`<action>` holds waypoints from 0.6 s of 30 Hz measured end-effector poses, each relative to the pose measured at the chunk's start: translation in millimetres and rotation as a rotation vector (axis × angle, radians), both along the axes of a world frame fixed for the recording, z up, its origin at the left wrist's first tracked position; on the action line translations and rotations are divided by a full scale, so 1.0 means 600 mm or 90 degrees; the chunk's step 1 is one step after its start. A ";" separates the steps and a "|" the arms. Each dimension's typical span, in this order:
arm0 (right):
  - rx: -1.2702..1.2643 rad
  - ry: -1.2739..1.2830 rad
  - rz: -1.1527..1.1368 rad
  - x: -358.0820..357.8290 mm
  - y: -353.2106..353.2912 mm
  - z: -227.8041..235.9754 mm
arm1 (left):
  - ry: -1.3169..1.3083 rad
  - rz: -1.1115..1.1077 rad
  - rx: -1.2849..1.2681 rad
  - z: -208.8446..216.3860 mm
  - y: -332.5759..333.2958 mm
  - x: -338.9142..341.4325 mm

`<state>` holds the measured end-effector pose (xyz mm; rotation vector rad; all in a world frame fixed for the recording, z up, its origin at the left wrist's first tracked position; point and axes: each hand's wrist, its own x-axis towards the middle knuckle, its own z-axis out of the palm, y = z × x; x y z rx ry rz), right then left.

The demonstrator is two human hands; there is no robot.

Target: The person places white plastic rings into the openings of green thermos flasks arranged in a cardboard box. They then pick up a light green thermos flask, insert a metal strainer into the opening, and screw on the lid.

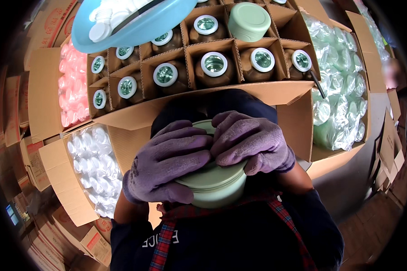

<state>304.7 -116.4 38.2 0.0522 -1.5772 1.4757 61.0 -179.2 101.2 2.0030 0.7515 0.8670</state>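
Note:
Close to my chest I hold a pale green, round container (219,195) with a wide, ridged lid-like part. My left hand (169,162), in a purple knit glove, wraps round its left side, with the thumb low and the fingers across the top. My right hand (253,142), gloved alike, presses curled fingers on the top right. Both hands hide much of the top. Beyond them, a cardboard box (203,95) with dividers holds several dark bottles (215,74) with white rims and shiny green openings. A pale green cap (249,21) rests upside down or upright on the dividers; I cannot tell which.
A blue basin (83,31) with white caps (100,31) overlaps the box's far left. Open cartons hold pink pieces (72,86), clear-white pieces (95,169) and bagged green pieces (339,86). A dark rod (319,86) sticks out at the box's right corner. Flattened cardboard (389,144) lies right.

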 end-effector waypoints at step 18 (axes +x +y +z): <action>0.212 -0.114 -0.153 0.034 -0.072 0.127 | 0.264 0.290 0.002 -0.051 0.000 -0.035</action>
